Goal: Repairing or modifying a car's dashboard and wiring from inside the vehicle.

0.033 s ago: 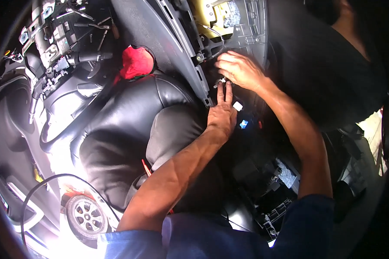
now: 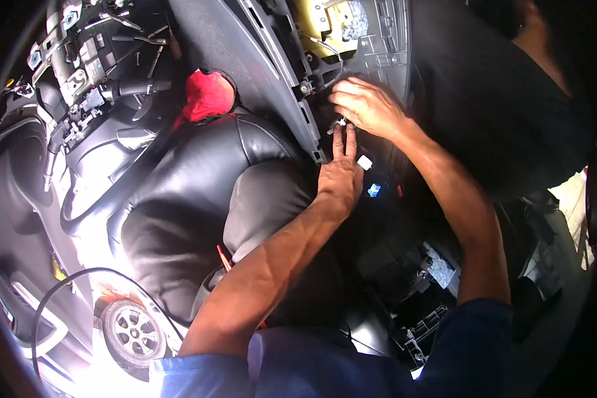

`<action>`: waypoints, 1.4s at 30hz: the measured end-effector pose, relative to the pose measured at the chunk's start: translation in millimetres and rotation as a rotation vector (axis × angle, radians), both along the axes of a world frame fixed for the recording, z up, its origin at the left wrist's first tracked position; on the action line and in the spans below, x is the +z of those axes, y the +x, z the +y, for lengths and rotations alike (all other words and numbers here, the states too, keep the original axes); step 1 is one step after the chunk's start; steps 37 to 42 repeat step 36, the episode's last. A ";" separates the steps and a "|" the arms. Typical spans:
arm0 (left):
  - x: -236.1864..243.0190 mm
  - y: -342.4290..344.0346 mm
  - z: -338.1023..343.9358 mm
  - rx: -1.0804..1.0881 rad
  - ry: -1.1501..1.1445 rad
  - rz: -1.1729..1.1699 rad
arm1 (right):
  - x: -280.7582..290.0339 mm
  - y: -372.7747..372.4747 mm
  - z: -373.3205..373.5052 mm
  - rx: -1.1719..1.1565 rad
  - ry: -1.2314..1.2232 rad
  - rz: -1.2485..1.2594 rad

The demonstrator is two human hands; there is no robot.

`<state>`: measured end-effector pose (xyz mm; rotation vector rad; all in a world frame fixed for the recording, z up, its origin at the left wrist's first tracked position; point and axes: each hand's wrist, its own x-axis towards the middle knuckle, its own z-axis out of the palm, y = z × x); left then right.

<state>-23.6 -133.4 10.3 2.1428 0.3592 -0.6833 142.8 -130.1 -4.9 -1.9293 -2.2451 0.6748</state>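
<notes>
My left hand [image 2: 340,176] lies with two fingers stretched forward, side by side. Their tips touch or nearly touch a small whitish connector-like piece [image 2: 341,123]. Just beyond it, my right hand [image 2: 373,109] has its fingers curled, with the thumb side close to that piece. What the right fingers hold is hidden. A thin cable [image 2: 341,60] comes down from the panel's opening toward them. Beside my left hand sit a white connector-like block [image 2: 365,162] and a blue one [image 2: 374,190] on a dark surface.
A long dark trim panel [image 2: 272,66] edges the left of my hands. Farther left are a black leather seat [image 2: 186,152], a red cloth [image 2: 209,96] and loose tools [image 2: 156,50]. Another person's arm [image 2: 537,46] is at upper right. A wheel [image 2: 134,333] shows lower left.
</notes>
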 end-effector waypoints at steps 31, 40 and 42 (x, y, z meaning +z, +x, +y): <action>-6.6 -4.9 86.7 0.492 -0.536 -0.199 | 2.3 -95.2 -135.0 -1.629 0.328 0.480; -9.6 -11.0 122.7 0.560 -0.725 -0.149 | 14.0 -187.2 -119.9 -1.623 0.275 0.017; -9.6 -11.0 122.7 0.560 -0.725 -0.149 | 14.0 -187.2 -119.9 -1.623 0.275 0.017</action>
